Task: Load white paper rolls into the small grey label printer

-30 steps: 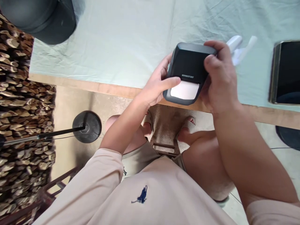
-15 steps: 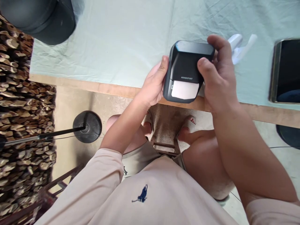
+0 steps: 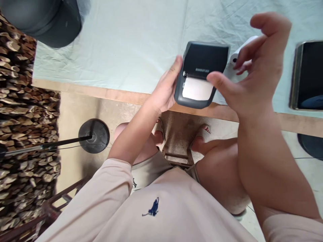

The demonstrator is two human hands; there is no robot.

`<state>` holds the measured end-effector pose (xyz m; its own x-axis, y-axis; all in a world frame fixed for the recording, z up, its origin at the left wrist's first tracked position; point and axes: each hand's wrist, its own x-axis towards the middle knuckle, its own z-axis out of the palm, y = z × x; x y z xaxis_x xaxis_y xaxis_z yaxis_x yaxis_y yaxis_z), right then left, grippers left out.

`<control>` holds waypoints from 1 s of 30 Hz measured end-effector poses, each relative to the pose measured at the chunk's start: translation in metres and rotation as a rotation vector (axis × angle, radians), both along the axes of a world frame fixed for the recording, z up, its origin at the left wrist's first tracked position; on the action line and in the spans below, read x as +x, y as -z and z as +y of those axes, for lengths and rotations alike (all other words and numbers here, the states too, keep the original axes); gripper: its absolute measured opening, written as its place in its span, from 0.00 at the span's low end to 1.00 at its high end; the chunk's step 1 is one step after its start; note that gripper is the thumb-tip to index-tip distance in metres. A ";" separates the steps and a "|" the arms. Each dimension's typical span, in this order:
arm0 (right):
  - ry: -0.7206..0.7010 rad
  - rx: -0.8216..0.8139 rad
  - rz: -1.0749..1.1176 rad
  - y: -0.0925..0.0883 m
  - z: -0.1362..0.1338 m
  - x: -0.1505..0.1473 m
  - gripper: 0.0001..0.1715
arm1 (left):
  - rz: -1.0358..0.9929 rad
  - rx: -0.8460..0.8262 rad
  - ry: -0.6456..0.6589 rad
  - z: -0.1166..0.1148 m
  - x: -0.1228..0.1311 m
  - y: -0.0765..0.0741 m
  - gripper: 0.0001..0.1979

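Note:
A black label printer point(image 3: 207, 58) is held over the table's front edge. My left hand point(image 3: 165, 88) grips its left side, thumb along the edge and the other fingers mostly hidden beneath. The printer's lid stands raised, baring a dark gap with a small white part at its left. White label paper point(image 3: 197, 89) lies across the lower front. My right hand point(image 3: 259, 72) is open, fingers spread and curved, its thumb tip at the lid's lower right edge. Behind those fingers, a white paper roll point(image 3: 235, 57) rests on the cloth, partly covered.
A pale green cloth point(image 3: 126, 43) covers the wooden-edged table. A dark-screened device point(image 3: 311, 75) lies at the right, and a black cap-like object point(image 3: 63, 27) sits at the upper left. Below are a round black stand base point(image 3: 94, 136) and stacked firewood point(image 3: 27, 134).
The printer's lid has lifted from its closed position. My right hand has let go of the printer's right side and spread upward and right. My left hand keeps its hold.

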<state>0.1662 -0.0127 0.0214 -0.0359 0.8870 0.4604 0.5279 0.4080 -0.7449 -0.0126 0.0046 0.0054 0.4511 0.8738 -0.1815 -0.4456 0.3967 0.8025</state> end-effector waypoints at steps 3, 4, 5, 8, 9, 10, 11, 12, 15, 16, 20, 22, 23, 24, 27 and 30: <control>0.137 0.095 0.073 -0.006 0.002 -0.007 0.23 | 0.011 0.059 -0.011 -0.001 -0.002 0.002 0.16; 0.156 0.087 0.148 -0.009 0.003 -0.010 0.18 | 0.022 0.065 -0.014 -0.002 -0.003 0.002 0.15; 0.163 0.079 0.223 -0.011 0.003 -0.012 0.15 | 0.033 0.063 -0.010 -0.003 -0.004 0.002 0.14; 0.136 0.108 0.342 -0.015 0.003 -0.013 0.11 | 0.038 0.049 0.004 -0.004 -0.005 0.001 0.15; 0.129 0.124 0.305 -0.016 0.002 -0.012 0.09 | 0.036 0.044 0.009 -0.005 -0.004 0.000 0.15; 0.118 0.126 0.222 -0.016 0.001 -0.011 0.08 | 0.038 0.043 0.020 -0.005 -0.004 -0.001 0.15; 0.107 0.114 0.094 -0.016 0.000 -0.010 0.07 | 0.045 0.045 0.034 -0.005 -0.004 -0.002 0.15; 0.097 0.077 -0.060 -0.016 -0.001 -0.009 0.07 | 0.056 0.049 0.049 -0.006 -0.003 -0.002 0.15; 0.110 -0.177 -0.499 -0.019 -0.002 -0.009 0.14 | 0.086 0.053 0.062 -0.006 -0.002 -0.004 0.16; 0.125 -0.265 -0.587 -0.020 -0.002 -0.010 0.16 | 0.089 0.050 0.058 -0.006 -0.002 -0.004 0.16; 0.120 -0.404 -0.623 -0.025 0.000 -0.012 0.22 | 0.107 0.029 0.066 -0.007 -0.002 -0.006 0.15; 0.090 -0.395 -0.509 -0.025 -0.001 -0.010 0.24 | 0.110 0.007 0.062 -0.007 -0.002 -0.007 0.14; 0.066 -0.390 -0.406 -0.025 -0.002 -0.008 0.25 | 0.102 0.005 0.049 -0.007 -0.001 -0.007 0.14; 0.028 -0.395 -0.242 -0.025 -0.004 -0.006 0.26 | 0.088 0.008 0.030 -0.007 -0.001 -0.007 0.14; -0.096 -0.458 0.358 -0.022 -0.008 0.004 0.26 | 0.030 0.029 -0.036 -0.008 0.001 -0.007 0.14; -0.119 -0.529 0.568 -0.013 -0.007 0.016 0.34 | -0.032 -0.013 -0.083 -0.007 0.002 -0.007 0.14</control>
